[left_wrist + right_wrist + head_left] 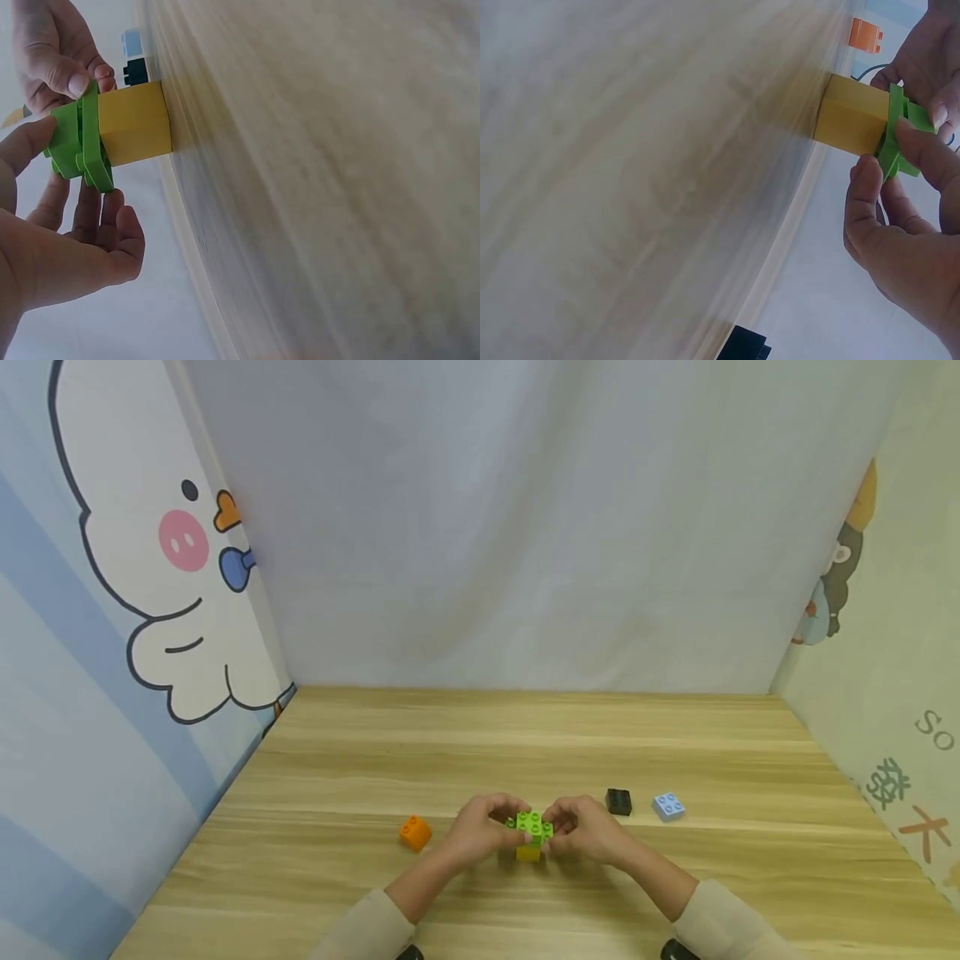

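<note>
A yellow block [528, 854] stands on the wooden table with a thin green plate [93, 139] on top. Over that plate sits a green brick [528, 819] with studs facing up. In the left wrist view the plate looks slightly tilted against the yellow block's top. My left hand [480, 833] pinches the green brick between thumb and fingers from the left. From the right, my right hand [590, 832] pinches the edge of the green plate, its thumb on the near side. Fingers hide parts of both green pieces in the head view.
An orange brick [416, 833] lies left of my left hand. Beyond my right hand are a black brick [618, 802] and, farther right, a light blue brick [668, 807]. Fabric walls stand around the table [450, 735] at the back and both sides.
</note>
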{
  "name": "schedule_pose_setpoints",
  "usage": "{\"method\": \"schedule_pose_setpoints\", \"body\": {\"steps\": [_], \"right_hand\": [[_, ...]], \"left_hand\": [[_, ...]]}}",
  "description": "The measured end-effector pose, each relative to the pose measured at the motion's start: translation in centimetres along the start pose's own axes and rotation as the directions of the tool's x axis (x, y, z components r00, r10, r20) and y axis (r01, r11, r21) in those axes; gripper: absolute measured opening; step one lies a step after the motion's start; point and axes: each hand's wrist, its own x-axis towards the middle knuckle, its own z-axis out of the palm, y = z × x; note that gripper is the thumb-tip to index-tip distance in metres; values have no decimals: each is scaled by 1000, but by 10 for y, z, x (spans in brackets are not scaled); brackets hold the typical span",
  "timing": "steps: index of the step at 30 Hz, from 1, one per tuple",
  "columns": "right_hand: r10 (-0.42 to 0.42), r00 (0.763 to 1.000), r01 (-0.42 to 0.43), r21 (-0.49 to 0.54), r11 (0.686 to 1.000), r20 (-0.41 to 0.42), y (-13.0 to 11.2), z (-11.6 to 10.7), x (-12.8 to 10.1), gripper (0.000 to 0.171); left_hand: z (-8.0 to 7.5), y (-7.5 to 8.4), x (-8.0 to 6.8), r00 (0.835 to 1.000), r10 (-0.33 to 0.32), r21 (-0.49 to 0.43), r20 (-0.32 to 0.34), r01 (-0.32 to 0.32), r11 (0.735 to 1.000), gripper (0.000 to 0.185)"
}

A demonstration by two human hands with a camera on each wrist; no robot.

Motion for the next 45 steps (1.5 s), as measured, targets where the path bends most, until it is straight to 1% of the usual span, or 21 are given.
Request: {"method": "schedule_pose_setpoints", "body": {"steps": [5,11,20,24,32,38,45], "right_hand": [[5,1000,-5,2,1000,0,0,0,1,28],[25,1000,-25,-13,1000,-6,0,-1,0,29],[31,1000,-31,3,1000,-3,0,0,2,31],[36,999,-36,3,999,-1,0,0,2,32],[28,1000,-28,6,1000,-2,0,0,0,32],[15,1000,-15,-12,1000,-1,-1,0,0,31],[20,1000,-20,-16,1000,3,-5,0,2,31]], "left_hand": [[0,-1,2,1000,20,29,7,-20,999,31],[0,-1,3,999,29,47,18,-30,998,31],[-5,-3,5,1000,3,33,29,-4,999,32],[-7,-3,5,999,2,29,43,-3,1000,32],[-6,3,2,999,10,72,46,-14,997,33],[-7,2,3,999,11,57,52,-14,998,32],[-13,-1,7,998,1,42,61,-4,999,33]]}}
